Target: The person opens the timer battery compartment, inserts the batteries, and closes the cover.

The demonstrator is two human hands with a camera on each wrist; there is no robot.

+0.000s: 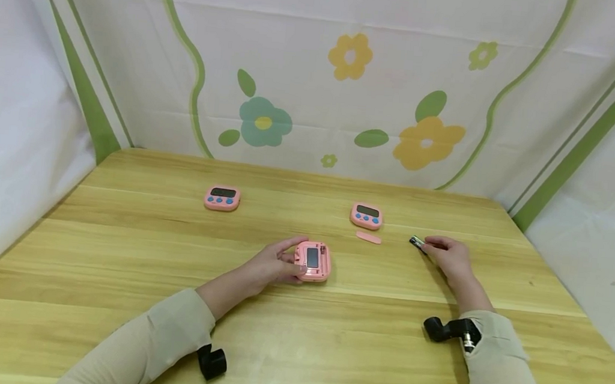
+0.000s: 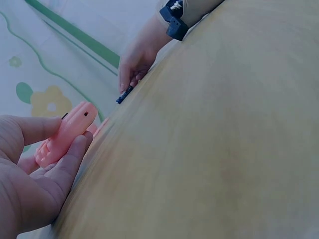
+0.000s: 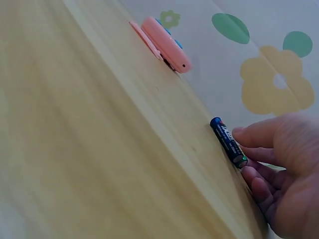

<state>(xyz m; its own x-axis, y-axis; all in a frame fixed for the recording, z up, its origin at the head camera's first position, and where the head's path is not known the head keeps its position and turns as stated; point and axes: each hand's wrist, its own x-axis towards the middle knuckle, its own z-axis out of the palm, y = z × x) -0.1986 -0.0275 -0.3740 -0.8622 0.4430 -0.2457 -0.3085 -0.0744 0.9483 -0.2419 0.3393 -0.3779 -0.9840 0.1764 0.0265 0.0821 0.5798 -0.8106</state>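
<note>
My left hand (image 1: 275,263) grips a pink digital timer (image 1: 323,261) by its left side, thumb on top and fingers beneath. The timer's back faces up, its narrow battery slot uncovered along the right side. In the left wrist view, the timer (image 2: 70,133) is seen edge-on between thumb and fingers. My right hand (image 1: 451,259) pinches a small dark battery (image 1: 417,243) low over the table. The right wrist view shows the battery (image 3: 228,143) at the thumb and fingertips; whether it touches the table I cannot tell.
Two more pink timers with blue buttons lie face up farther back, one at left (image 1: 222,199) and one at right (image 1: 367,216). A thin pink battery cover (image 1: 368,238) lies in front of the right one. A flowered cloth (image 1: 307,53) hangs behind the wooden table (image 1: 118,249).
</note>
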